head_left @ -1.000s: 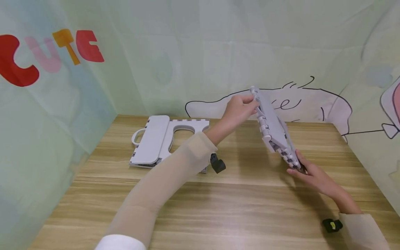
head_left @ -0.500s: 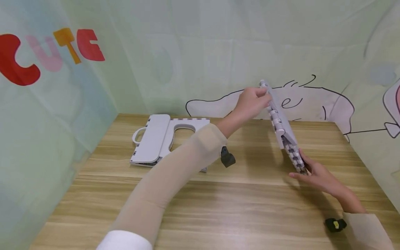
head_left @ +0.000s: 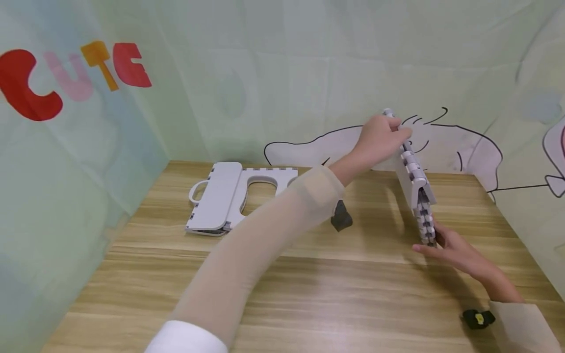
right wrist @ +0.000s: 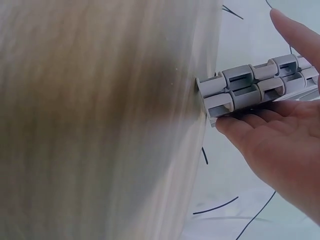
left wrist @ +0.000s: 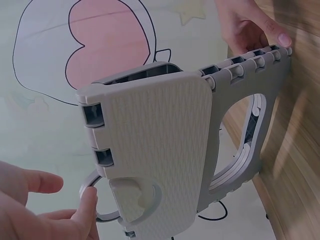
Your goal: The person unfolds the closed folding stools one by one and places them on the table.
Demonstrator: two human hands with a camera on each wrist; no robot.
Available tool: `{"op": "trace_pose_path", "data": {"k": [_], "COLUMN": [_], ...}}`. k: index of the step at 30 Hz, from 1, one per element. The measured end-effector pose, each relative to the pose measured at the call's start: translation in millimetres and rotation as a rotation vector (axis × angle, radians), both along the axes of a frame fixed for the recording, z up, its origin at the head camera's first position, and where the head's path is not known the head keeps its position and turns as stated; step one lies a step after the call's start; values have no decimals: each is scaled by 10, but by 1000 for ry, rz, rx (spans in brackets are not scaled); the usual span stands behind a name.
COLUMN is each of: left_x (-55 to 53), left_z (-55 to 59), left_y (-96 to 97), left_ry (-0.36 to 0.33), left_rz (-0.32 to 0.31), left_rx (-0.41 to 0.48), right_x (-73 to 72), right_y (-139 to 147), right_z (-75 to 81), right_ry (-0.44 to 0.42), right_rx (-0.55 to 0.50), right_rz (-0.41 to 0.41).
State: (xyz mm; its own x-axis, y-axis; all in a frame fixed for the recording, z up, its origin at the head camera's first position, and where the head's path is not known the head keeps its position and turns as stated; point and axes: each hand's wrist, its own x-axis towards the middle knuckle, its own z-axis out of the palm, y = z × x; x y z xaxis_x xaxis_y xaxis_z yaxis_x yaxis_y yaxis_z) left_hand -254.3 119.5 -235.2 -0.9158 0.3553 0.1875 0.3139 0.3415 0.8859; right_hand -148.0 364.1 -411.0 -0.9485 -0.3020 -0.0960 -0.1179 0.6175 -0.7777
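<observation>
A grey-and-white folding step stool (head_left: 414, 169), folded nearly flat, stands on edge at the table's right side, its lower corner by the tabletop. My left hand (head_left: 380, 139) holds its upper end. In the left wrist view, the fingers (left wrist: 89, 202) of that hand lie on the stool's ring-shaped carry handle (left wrist: 107, 217), with the upper finger apart from it. My right hand (head_left: 459, 255) holds the lower end, fingers under the hinged leg (right wrist: 245, 90) and thumb on the opposite side, spread from it. Part of the upper end is hidden behind the left hand.
A second folded grey-white step stool (head_left: 214, 196) lies flat at the back left of the wooden table (head_left: 309, 304), partly covered by my left sleeve (head_left: 265, 230). A printed cloth backdrop (head_left: 282, 73) rises behind the table and along both sides.
The stool's upper end has swung to the right with my left hand, so it now shows nearly edge-on. My right hand has stayed almost in place at the lower end.
</observation>
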Motion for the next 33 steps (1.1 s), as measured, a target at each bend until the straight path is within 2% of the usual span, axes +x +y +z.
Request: {"op": "trace_pose_path", "data": {"k": [4,7,13,17,22,28,33], "left_x": [9,10,20,30,17,6,19], "left_z": [27,36,53,27,-15,-36,-27], "left_y": [67,111,245,287,363,462,518], "left_ry": [-29,-18,29,90,147,159,164], "left_rz": [29,38,52,41,37,60,68], "left_rx": [-16,-23,-63,-95,-75,-31,-49], "right_x": [9,4,8,7,1,3,-4], "right_y": [4,-4,-11,-7,27,57,66], "right_z": [-11,-13,-27,-30,-14,-14,1], "right_ry": [18,28,42,18,-15,-26,-48], "right_rx": [11,12,-6,-27,-17,-8,-3], "right_rz": [-11,-9,-27,-30,-32,-35,-31]}}
